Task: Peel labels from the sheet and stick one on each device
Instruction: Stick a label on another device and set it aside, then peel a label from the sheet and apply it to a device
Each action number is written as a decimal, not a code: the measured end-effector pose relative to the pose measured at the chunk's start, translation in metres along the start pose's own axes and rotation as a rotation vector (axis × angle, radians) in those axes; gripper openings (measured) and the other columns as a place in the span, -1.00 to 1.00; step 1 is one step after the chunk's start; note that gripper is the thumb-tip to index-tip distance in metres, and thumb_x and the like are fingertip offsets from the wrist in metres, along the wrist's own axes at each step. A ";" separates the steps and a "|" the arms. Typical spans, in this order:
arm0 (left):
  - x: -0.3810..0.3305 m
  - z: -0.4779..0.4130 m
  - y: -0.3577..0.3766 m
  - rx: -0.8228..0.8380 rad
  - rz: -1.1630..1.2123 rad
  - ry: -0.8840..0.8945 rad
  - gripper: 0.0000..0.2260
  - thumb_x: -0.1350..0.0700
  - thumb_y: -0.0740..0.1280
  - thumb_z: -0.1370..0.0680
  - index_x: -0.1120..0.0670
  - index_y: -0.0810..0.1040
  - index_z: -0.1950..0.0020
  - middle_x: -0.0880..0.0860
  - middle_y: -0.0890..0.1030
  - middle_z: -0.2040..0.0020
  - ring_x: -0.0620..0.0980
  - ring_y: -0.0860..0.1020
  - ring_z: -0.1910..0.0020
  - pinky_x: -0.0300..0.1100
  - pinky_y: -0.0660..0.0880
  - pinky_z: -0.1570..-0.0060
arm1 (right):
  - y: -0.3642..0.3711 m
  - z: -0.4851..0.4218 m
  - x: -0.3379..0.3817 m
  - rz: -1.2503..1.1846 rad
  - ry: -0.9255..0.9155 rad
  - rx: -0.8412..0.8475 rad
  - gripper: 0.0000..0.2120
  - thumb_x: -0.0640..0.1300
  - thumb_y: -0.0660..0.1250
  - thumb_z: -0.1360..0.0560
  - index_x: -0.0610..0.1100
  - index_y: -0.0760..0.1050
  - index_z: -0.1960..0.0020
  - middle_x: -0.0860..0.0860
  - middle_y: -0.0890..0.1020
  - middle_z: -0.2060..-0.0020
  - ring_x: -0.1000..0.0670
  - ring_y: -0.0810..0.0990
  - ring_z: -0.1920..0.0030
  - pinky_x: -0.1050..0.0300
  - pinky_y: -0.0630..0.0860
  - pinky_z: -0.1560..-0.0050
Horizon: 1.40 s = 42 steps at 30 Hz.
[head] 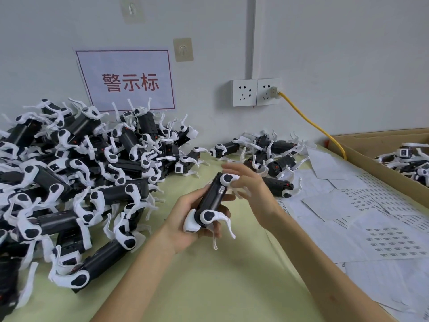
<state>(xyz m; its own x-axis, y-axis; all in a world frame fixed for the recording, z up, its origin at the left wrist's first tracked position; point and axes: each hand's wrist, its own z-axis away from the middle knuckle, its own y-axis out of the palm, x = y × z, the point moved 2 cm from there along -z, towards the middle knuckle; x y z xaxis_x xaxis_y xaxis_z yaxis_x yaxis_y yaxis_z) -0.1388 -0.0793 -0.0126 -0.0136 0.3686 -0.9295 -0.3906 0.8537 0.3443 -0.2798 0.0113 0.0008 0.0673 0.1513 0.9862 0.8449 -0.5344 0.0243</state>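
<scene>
My left hand (185, 219) grips a black-and-white dog-shaped device (210, 202) from below, tilted with its head end toward me. A small grey label (221, 190) sits on the black body near the far shoulder. My right hand (249, 187) hovers over the far end of the device with fingers spread and relaxed, blurred, fingertips at the white leg joint. Label sheets (392, 240) with rows of small dark labels lie on the table to the right.
A big heap of the same devices (69, 177) fills the table's left side. A smaller group (269, 154) lies behind my hands. A cardboard box (362, 156) with more devices stands at the far right. A yellow cable (313, 124) runs from the wall socket.
</scene>
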 end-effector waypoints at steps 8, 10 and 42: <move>0.000 -0.002 -0.006 -0.117 0.096 -0.116 -0.62 -0.11 0.32 -0.50 0.18 0.76 0.12 0.27 0.65 0.16 0.15 0.64 0.33 -0.01 0.53 0.21 | -0.008 -0.001 -0.002 0.137 0.035 0.290 -0.55 0.17 0.27 -0.61 -0.23 0.57 -0.12 -0.23 0.64 0.03 -0.04 0.56 0.11 0.00 0.44 -0.05; 0.001 -0.005 -0.011 -0.220 0.217 -0.073 -0.56 -0.08 0.27 -0.57 0.26 0.72 0.13 0.26 0.64 0.19 0.16 0.63 0.33 -0.04 0.50 0.19 | -0.008 -0.002 -0.003 0.102 0.062 0.236 -0.58 0.15 0.26 -0.64 -0.22 0.59 -0.12 -0.16 0.65 0.08 -0.03 0.57 0.10 0.05 0.47 -0.02; 0.020 -0.021 -0.050 -0.758 -1.454 -0.072 -0.41 -0.32 0.31 -0.53 -0.03 0.42 -0.46 -0.01 0.42 -0.45 0.07 0.32 -0.46 0.02 0.24 -0.38 | -0.049 -0.012 0.005 -0.228 0.003 -0.397 -0.84 -0.25 0.26 -0.57 -0.13 0.61 0.06 0.00 0.60 0.38 0.01 0.50 0.45 0.21 0.44 0.43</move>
<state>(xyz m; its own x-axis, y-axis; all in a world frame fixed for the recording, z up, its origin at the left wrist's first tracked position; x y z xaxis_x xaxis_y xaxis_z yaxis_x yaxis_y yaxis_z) -0.1391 -0.1229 -0.0513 0.7777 -0.5008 -0.3800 -0.3715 0.1214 -0.9204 -0.3272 0.0288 0.0068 -0.0985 0.3002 0.9488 0.5693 -0.7650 0.3011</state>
